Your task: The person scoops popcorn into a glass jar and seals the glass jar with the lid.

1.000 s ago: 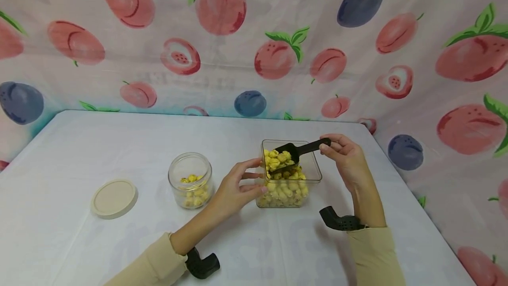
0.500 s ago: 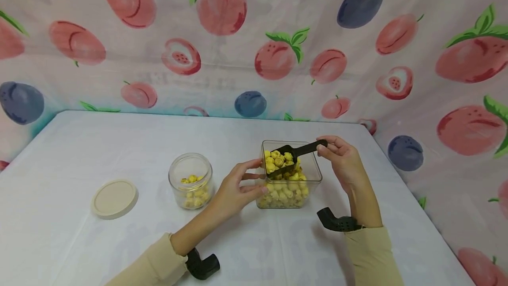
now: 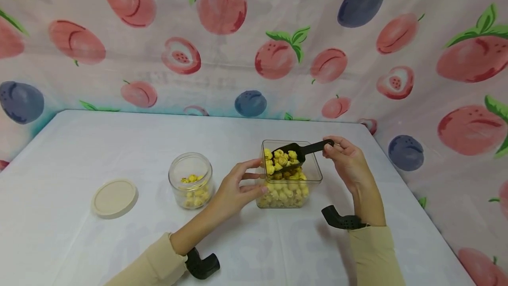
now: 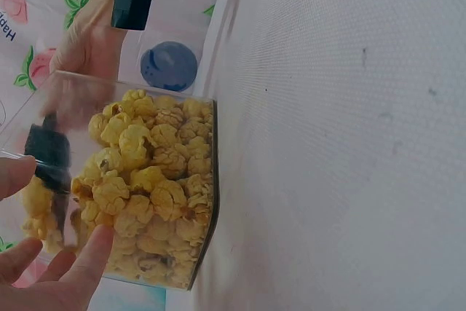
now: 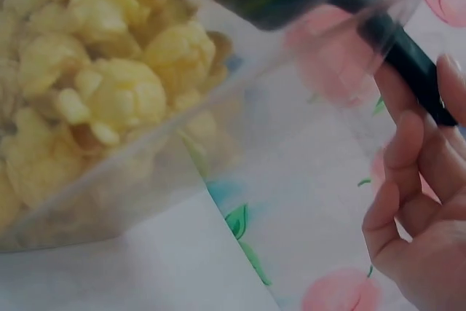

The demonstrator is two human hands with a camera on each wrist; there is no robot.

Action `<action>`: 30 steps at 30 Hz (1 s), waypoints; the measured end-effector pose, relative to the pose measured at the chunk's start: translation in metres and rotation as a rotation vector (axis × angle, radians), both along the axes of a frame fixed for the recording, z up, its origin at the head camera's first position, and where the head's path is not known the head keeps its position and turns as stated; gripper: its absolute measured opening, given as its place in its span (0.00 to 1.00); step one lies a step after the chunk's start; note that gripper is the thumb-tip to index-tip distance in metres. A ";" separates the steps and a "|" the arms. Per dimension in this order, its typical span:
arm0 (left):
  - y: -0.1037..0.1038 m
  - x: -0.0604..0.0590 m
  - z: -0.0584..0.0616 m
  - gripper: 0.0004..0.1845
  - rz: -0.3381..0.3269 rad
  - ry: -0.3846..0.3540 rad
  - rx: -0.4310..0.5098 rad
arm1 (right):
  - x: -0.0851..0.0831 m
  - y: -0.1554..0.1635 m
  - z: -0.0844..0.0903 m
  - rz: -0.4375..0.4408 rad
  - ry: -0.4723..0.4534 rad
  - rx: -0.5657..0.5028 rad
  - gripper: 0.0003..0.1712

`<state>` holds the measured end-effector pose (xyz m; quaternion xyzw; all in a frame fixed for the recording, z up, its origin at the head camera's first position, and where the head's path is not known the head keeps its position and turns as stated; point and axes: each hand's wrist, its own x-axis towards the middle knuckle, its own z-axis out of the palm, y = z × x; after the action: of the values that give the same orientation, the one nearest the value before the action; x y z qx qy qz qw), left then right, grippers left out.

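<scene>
A clear square container (image 3: 282,194) holds yellow popcorn (image 4: 135,198) in its lower part. My left hand (image 3: 242,189) rests against the container's left side with fingers extended, the thumb near its front corner. At the end of its handle, my right hand (image 3: 349,160) pinches a black scoop (image 3: 313,147) between thumb and fingers. The scoop lies tilted inside the container's mouth, its bowl filled with popcorn; the bowl's underside is partly hidden. In the right wrist view, the handle crosses the clear rim while the other fingers curl below it.
Left of the container stands a round glass jar (image 3: 190,181), uncovered, with some popcorn at its bottom. A beige round lid (image 3: 114,198) lies flat farther left. White cloth covers the table (image 3: 151,250); a fruit-patterned curtain (image 3: 222,61) hangs behind and at right.
The scoop shifted slightly left and down among the popcorn, then back right and a little up, with popcorn in its bowl. The left hand and container stayed put.
</scene>
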<state>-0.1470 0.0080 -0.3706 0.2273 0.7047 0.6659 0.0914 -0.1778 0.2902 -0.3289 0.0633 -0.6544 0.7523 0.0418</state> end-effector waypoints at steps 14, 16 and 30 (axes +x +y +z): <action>0.000 0.000 0.000 0.34 0.012 -0.003 0.000 | 0.008 -0.007 0.013 0.126 0.076 0.067 0.13; 0.000 0.000 0.000 0.34 0.013 -0.003 -0.001 | 0.010 -0.009 0.016 0.126 0.090 0.077 0.13; 0.000 0.001 0.000 0.34 0.011 0.003 -0.004 | 0.012 -0.015 0.018 0.103 0.084 0.014 0.14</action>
<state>-0.1462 0.0083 -0.3705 0.2240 0.7075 0.6646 0.0871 -0.1662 0.2754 -0.3111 0.1286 -0.6531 0.7457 0.0301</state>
